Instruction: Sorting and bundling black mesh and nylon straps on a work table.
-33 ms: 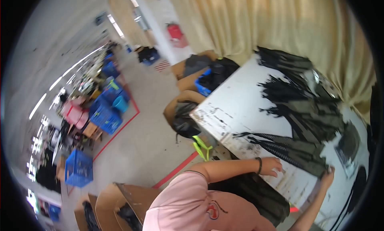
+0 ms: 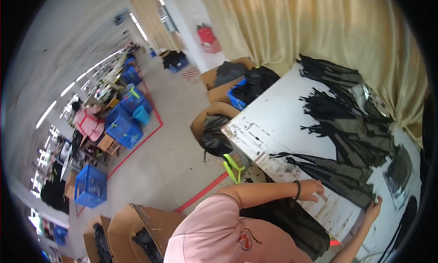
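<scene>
My right hand pinches the near end of a dark olive-and-black fabric piece with mesh strips and trailing strap ends. A small whitish bit shows at its fingertips, too small to name. My left hand, with a dark band at the wrist, hovers beside the lower edge of that piece. Its fingers are bent but apart, and no held thing shows. Similar fabric pieces lie spread in overlapping bundles farther along the white table. A clear plastic bag with dark contents lies right of my right hand.
Dark cloth hangs against the table's near side. Cardboard boxes and a blue crate of black cloth stand around the table. Blue crates line the aisle at left, near a person in pink. A curtain borders the far side.
The view has turned slightly, so the surroundings sit a little differently in the picture. Both hands keep nearly the same places by the fabric piece.
</scene>
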